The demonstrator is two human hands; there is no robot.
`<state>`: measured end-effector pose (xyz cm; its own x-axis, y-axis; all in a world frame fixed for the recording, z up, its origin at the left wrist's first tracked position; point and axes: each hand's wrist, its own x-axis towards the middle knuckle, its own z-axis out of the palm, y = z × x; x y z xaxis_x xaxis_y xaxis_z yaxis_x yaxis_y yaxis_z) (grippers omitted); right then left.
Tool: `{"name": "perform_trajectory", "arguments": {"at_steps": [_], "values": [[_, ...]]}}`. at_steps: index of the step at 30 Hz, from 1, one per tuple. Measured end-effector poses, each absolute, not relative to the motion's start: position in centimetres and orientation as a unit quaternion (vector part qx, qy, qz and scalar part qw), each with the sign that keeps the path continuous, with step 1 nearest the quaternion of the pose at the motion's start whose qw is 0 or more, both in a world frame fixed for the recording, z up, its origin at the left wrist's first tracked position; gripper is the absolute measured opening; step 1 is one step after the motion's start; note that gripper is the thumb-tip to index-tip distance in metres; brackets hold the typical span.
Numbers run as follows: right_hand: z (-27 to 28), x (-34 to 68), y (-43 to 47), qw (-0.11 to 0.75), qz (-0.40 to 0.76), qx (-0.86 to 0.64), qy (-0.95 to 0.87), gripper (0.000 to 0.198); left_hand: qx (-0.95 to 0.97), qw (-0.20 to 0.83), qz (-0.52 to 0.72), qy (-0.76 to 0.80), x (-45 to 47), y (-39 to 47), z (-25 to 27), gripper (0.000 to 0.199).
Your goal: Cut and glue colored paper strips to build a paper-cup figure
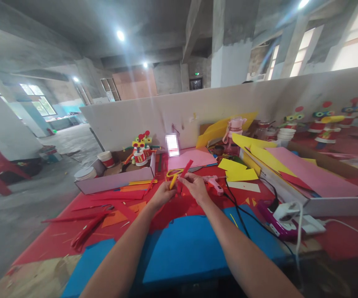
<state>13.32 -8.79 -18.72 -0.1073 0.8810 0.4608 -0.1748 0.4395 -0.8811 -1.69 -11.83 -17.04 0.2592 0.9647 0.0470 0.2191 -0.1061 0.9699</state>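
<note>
My left hand (162,195) is closed on a narrow yellow piece (173,182), which looks like a folded or rolled paper strip. Close beside it, my right hand (196,187) pinches a red paper strip (186,169) that slants up to the right. The two hands almost meet over the red table cover. Just behind them lie yellow-handled scissors (174,171), partly hidden by the strips and fingers. To the right of my right hand rests a pink glue gun (215,185). A pink paper sheet (194,157) lies farther back.
At left, a shallow box (116,183) holds a paper-cup robot figure (140,155). Red and orange scraps (121,215) cover the table's left side. Yellow sheets (241,170), a purple power strip (279,221) with cables, and a large paper-filled box (337,206) stand at right. Blue material (191,248) lies nearest me.
</note>
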Motion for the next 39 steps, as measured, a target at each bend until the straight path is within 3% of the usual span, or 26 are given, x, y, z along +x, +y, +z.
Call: {"name": "perform_trajectory", "arguments": {"at_steps": [8, 11, 19, 26, 35, 39], "values": [[-18.7, 13.7, -8.7, 0.618, 0.429, -0.367, -0.546, 0.029, 0.576, 0.438, 0.503, 0.473, -1.1, -12.1, -16.1, 0.025], [-18.8, 13.8, -8.6, 0.627, 0.422, -0.373, -0.537, 0.028, 0.587, 0.437, 0.494, 0.47, -1.1, -12.2, -16.0, 0.032], [-18.6, 13.7, -8.5, 0.642, 0.445, -0.363, -0.508, 0.033, 0.644, 0.387, 0.462, 0.471, -1.4, -11.8, -16.3, 0.013], [-17.8, 14.3, -8.3, 0.658, 0.472, -0.323, -0.49, 0.033, 0.656, 0.365, 0.461, 0.472, -1.9, -11.4, -16.1, 0.013], [-17.2, 14.2, -9.2, 0.668, 0.46, -0.315, -0.494, 0.028, 0.627, 0.408, 0.427, 0.508, -1.6, -11.9, -15.9, 0.017], [-17.1, 14.3, -9.1, 0.678, 0.456, -0.311, -0.485, 0.043, 0.636, 0.406, 0.416, 0.508, -1.4, -11.9, -15.7, 0.015]]}}
